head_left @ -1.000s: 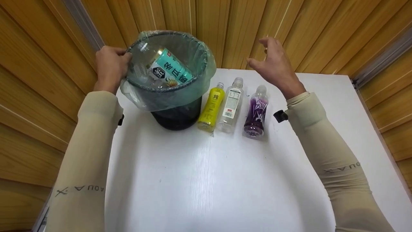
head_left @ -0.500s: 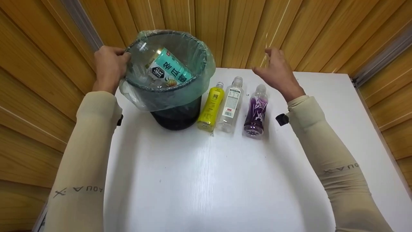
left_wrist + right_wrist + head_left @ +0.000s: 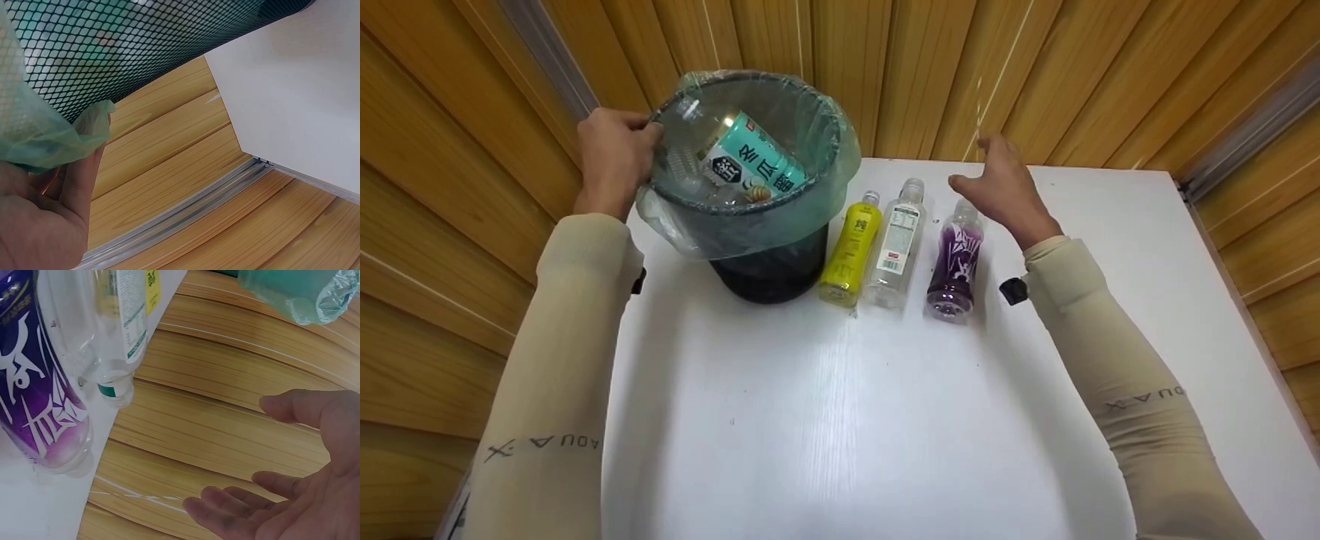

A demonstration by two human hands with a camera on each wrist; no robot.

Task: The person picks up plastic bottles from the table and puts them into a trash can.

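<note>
- The left hand (image 3: pixel 613 161) grips the rim of the bin (image 3: pixel 769 270) at the bin's 9 o'clock, its fingers curled round the rim and the green liner (image 3: pixel 810 206).
- In the left wrist view the thumb lies against the liner (image 3: pixel 50 140), with the bin's black mesh (image 3: pixel 140 39) just above it.
- The bin stands tilted at the worktop's (image 3: pixel 847 420) 11 o'clock corner; a teal bottle (image 3: pixel 750 161) lies slanted inside it.
- The right hand (image 3: pixel 1005 191) hovers at 1 o'clock, palm open, fingers (image 3: pixel 236 509) spread and relaxed, holding nothing.
- The purple bottle (image 3: pixel 956 259) lies just below that hand, at its 7 o'clock, cap toward the wall; whether the hand touches it cannot be told.
- A clear bottle (image 3: pixel 896 244) lies at the purple bottle's 9 o'clock, near but apart.
- A yellow bottle (image 3: pixel 851 251) lies next, touching the clear bottle and just beside the bin.
- Wooden wall panels (image 3: pixel 885 75) rise behind the worktop.
</note>
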